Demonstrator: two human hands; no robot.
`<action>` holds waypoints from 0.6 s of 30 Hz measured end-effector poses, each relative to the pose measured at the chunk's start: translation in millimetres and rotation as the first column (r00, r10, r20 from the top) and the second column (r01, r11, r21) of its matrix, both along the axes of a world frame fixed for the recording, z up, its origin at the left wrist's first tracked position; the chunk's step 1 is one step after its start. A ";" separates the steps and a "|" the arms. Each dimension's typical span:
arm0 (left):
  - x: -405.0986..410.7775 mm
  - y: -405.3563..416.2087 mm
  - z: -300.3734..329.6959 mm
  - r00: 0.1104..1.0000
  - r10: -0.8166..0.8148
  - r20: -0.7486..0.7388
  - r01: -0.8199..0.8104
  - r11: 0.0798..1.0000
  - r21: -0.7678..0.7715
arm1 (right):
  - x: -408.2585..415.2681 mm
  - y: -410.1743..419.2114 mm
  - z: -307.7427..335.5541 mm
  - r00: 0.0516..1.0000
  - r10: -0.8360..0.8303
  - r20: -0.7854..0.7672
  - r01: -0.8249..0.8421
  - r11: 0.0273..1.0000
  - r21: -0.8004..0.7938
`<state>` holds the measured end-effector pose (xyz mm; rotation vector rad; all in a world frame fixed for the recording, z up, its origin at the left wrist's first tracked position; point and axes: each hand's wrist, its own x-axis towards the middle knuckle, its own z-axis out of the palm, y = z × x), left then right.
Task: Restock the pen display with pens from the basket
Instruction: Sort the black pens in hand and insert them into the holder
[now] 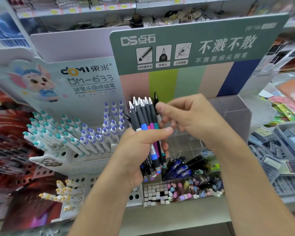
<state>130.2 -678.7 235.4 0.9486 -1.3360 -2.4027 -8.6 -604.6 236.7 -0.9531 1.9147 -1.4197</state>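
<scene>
The left hand (141,143) has its fingers and thumb curled round a bundle of pens (147,132), clenching them near the middle so that the silver tips point up and the clicker ends hang below the palm. At least 5 dark rubber grips show above the thumb, with colored bands under them in white, blue, red, purple and teal. The right hand (189,116) sits just beside the top of the bundle, thumb and forefinger pinching a single pen (156,103) at the bundle's right edge; its black tip stands a little higher than the rest, and its other fingers are loosely bent behind.

Both hands hover in front of a clear acrylic display (228,120) with divided compartments, which stands under a green headboard (203,46) printed with "DS" and striped in pink, lime, mint, tan and navy. Below the hands, in the lower front of that stand, lie more pens: blue and black ones (180,167) stacked at a slant, and beneath them a tray of pastel caps and small square ends (180,189).

To the left stands a white tiered rack (75,154) with the "DOMI DM-633" card and a cartoon rabbit; it holds rows of white pens with teal tops (46,132) and purple tops (107,126), tilted back, and a few yellow-topped pens (63,193) on the lower tier. Several holes in the rack are unfilled. No basket can be made out.
</scene>
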 end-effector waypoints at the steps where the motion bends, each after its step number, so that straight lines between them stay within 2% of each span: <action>1: -1.6 1.9 0.0 1.000 -0.023 0.002 0.023 1.000 -0.007 | 5.6 1.5 -0.1 0.992 0.048 0.115 -0.048 0.999 0.000; 3: -4.5 5.1 0.5 0.999 -0.045 0.016 0.045 0.999 0.014 | 9.2 2.1 -5.6 0.962 0.054 0.269 -0.046 0.998 -0.036; 6: -8.0 6.1 1.1 0.995 -0.086 0.042 0.083 0.993 0.079 | 5.2 5.4 -11.6 0.924 0.014 0.381 0.003 0.999 -0.044; 9: -10.3 6.5 -1.2 0.996 -0.085 0.024 0.081 0.984 0.156 | 4.3 9.0 -11.7 0.919 -0.088 0.385 0.103 0.995 -0.017; 13: -13.9 9.6 -3.3 1.000 -0.021 -0.008 0.022 0.976 0.217 | 6.7 7.2 -11.6 0.912 -0.215 0.351 0.252 0.966 -0.063; 18: -7.5 10.6 -8.3 1.000 0.004 0.002 -0.004 0.976 0.218 | -4.0 6.3 -5.7 0.854 -0.324 0.407 0.428 0.882 -0.197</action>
